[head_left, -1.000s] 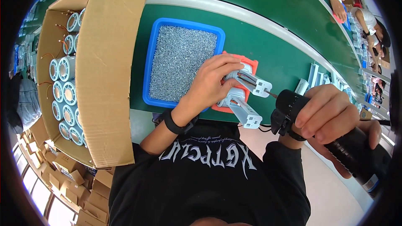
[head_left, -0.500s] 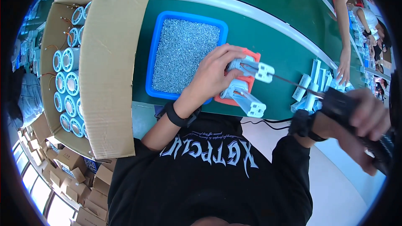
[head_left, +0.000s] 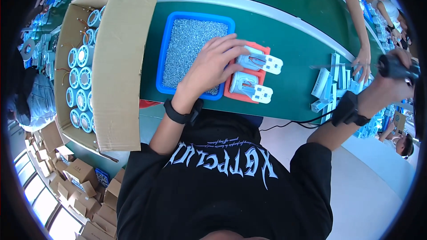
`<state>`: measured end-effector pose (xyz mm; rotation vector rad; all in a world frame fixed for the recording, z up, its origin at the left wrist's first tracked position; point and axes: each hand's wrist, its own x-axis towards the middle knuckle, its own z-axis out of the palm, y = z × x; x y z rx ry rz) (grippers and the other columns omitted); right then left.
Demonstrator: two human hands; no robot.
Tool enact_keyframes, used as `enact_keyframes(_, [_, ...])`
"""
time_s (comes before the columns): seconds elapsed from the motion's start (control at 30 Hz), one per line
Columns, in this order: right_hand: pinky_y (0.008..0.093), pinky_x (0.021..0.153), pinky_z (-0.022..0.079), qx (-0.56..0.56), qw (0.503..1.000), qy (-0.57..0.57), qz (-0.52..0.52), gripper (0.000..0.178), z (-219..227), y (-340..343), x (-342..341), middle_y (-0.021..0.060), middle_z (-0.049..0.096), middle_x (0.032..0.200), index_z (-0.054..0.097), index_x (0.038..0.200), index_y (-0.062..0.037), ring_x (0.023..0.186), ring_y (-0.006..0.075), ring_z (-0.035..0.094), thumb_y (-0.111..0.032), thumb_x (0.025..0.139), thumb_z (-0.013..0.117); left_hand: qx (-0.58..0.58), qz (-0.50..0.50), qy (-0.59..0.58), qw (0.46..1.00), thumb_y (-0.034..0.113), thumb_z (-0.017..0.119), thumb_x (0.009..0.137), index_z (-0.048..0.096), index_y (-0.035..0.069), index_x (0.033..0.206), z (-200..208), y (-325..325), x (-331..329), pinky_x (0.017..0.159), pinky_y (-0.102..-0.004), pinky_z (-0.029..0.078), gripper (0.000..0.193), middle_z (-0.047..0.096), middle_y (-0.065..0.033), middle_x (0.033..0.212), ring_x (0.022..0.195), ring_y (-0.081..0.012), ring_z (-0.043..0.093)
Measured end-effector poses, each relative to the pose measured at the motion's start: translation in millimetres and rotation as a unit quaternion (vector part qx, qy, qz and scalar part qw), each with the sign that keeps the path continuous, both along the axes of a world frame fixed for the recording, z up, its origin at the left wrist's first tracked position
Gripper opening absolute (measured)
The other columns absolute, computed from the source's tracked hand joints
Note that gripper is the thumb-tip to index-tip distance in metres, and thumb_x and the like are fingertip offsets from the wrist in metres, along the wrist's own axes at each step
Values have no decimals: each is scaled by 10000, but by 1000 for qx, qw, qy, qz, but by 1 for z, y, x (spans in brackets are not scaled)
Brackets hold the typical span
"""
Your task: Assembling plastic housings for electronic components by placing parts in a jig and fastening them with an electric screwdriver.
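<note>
My left hand [head_left: 212, 64] reaches over the blue bin's right side, fingers stretched and apart. Its fingertips are at the upper of two pale-blue cylindrical housings, the far one [head_left: 251, 61]; whether they touch it is unclear. That housing and the near one [head_left: 243, 83] sit in an orange-red holder [head_left: 227, 90], each with a pale handle-like piece pointing right. Off to the right, my right hand [head_left: 393, 86] grips a black power screwdriver [head_left: 396, 67]. Its long thin bit, smeared by motion, points left above the pale plastic pieces.
A blue bin [head_left: 159, 69] full of small metal screws stands left of the holder. Further left, an open cardboard box [head_left: 122, 66] contains several round motors with wires. Pale plastic pieces [head_left: 321, 84] lie at right, where another person's hand [head_left: 362, 64] reaches in. A black cable [head_left: 307, 124] hangs nearby.
My right hand has swung the screwdriver up and right, away from the holder. My left hand has loosened its hold on the far housing. Both handle-like pieces now appear lower.
</note>
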<state>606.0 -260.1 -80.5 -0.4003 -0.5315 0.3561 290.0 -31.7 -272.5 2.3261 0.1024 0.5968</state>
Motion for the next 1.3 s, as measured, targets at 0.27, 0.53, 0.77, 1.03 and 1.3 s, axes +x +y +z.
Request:
enact_keyframes(0.27, [267,488,456,-413,902,-121,-37,389,-48,20,-94,61,515,736,514,1001,-34,542,146,513,-403,880,528,-101,-50,-13,993,164,755,719,619,109,1080,9,5,-18,1026,-447,378,390,540,-110,1287,1240,-324,477])
enact_keyframes(0.53, [298,466,473,-669,718,-166,98,418,-200,61,-156,69,548,700,403,1088,-13,494,144,565,-185,820,675,75,-64,-8,995,181,829,600,636,56,1017,18,-24,1,949,-435,450,476,581,-132,1197,1133,-369,543])
enact_keyframes(0.77, [304,482,489,-598,785,-81,136,421,-220,56,-157,78,564,714,406,1094,-11,514,152,587,-124,802,687,-508,-16,-17,861,224,812,732,582,-7,1109,-15,-18,-12,893,-363,484,498,618,-88,1093,1047,-229,604])
enact_keyframes(1.03, [273,486,479,-595,784,-97,149,358,-223,45,-147,59,555,707,419,1107,-23,518,137,564,-61,840,654,-153,121,-122,973,183,759,761,534,-4,1202,92,31,64,955,-415,443,529,576,-125,1202,1074,-260,582])
enact_keyframes(1.3, [276,489,484,-565,805,-89,157,353,-224,56,-154,59,561,751,416,1113,-18,537,143,577,-36,843,642,500,345,124,784,263,614,819,699,119,914,39,278,240,843,-471,477,192,681,-78,1002,1013,-280,615])
